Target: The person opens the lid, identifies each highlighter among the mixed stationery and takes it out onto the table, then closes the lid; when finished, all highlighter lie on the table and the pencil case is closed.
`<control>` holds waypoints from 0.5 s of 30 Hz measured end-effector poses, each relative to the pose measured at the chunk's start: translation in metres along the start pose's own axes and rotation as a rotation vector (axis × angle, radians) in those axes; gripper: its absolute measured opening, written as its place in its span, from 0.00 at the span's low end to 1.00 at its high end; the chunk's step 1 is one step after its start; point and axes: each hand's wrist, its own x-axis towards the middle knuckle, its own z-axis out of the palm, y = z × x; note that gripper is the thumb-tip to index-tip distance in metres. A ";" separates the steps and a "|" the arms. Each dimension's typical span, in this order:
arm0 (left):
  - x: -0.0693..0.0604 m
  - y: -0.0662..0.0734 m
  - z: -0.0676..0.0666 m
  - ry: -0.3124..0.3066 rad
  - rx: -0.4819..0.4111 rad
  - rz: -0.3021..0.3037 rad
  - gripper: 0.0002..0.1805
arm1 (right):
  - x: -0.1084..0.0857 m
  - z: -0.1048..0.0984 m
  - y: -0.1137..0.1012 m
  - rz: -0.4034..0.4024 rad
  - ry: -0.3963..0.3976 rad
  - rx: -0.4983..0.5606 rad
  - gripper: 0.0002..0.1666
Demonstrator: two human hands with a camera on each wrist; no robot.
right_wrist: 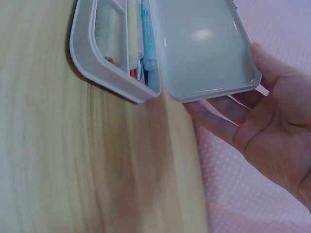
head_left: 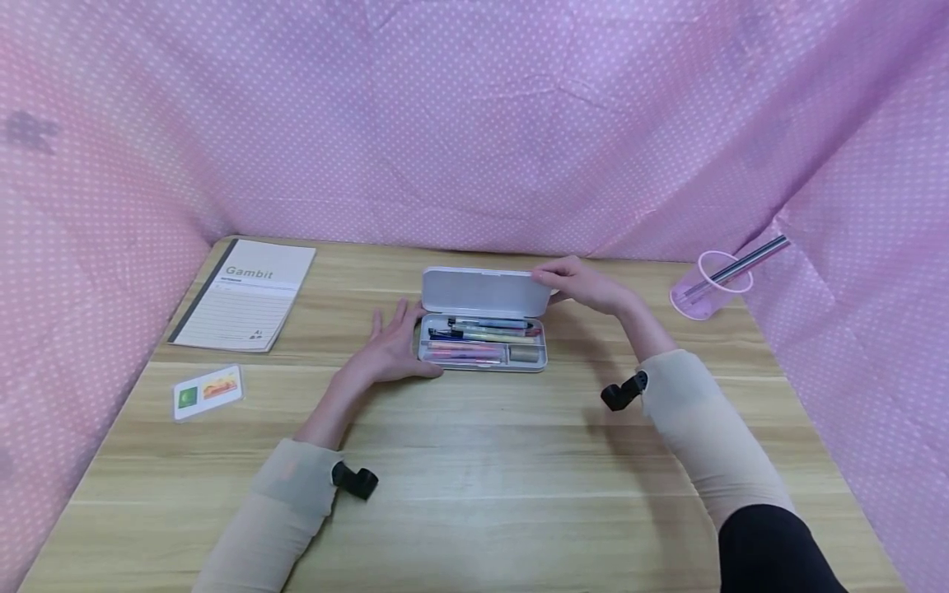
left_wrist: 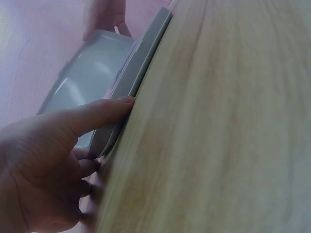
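A white pencil case point(head_left: 482, 368) lies on the table with its hinged lid point(head_left: 478, 291) raised. Several pens point(head_left: 497, 336) fill its back compartment. Pink and purple sticks point(head_left: 463, 352) lie at the front left, beside a small greyish block point(head_left: 524, 354). My left hand point(head_left: 389, 350) grips the case's left end, its thumb point(left_wrist: 104, 114) along the front wall and the other fingers round the end. With the thumb at its edge and fingers behind it, my right hand point(right_wrist: 279, 114) holds the lid's right end.
At the left, a notebook point(head_left: 240, 301) marked "Gambit" lies above a small white card point(head_left: 208, 393) with green and orange pictures. A pink translucent cup point(head_left: 693, 301) with dark sticks point(head_left: 741, 265) in it stands at the back right. Pink dotted cloth point(head_left: 474, 123) hangs round the table.
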 end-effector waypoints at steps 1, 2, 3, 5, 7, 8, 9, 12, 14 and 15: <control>0.000 0.000 0.000 0.000 0.003 0.000 0.61 | 0.001 -0.001 0.003 -0.006 0.017 0.023 0.24; 0.001 -0.001 0.000 0.000 0.006 0.001 0.61 | 0.002 -0.001 0.006 -0.008 0.034 0.042 0.24; 0.001 -0.001 0.000 0.001 0.008 0.003 0.60 | 0.003 -0.001 0.009 -0.007 0.052 0.059 0.24; 0.001 -0.001 0.000 0.000 0.009 0.006 0.60 | 0.006 0.000 0.014 0.005 0.096 0.089 0.24; 0.000 -0.001 0.000 0.001 0.008 0.011 0.60 | 0.009 0.001 0.019 0.024 0.144 0.113 0.23; 0.000 -0.001 0.000 0.001 0.007 0.014 0.59 | 0.011 0.001 0.021 0.035 0.169 0.122 0.23; 0.000 -0.001 0.000 0.000 0.006 0.013 0.59 | 0.013 0.002 0.023 0.046 0.193 0.130 0.23; 0.000 -0.001 0.001 0.002 0.004 0.015 0.59 | 0.019 0.004 0.028 0.077 0.245 0.148 0.23; 0.000 0.000 0.001 0.001 0.006 0.011 0.59 | 0.022 0.006 0.030 0.097 0.273 0.158 0.24; 0.000 0.000 0.000 0.002 0.007 0.009 0.59 | 0.023 0.006 0.030 0.107 0.285 0.157 0.24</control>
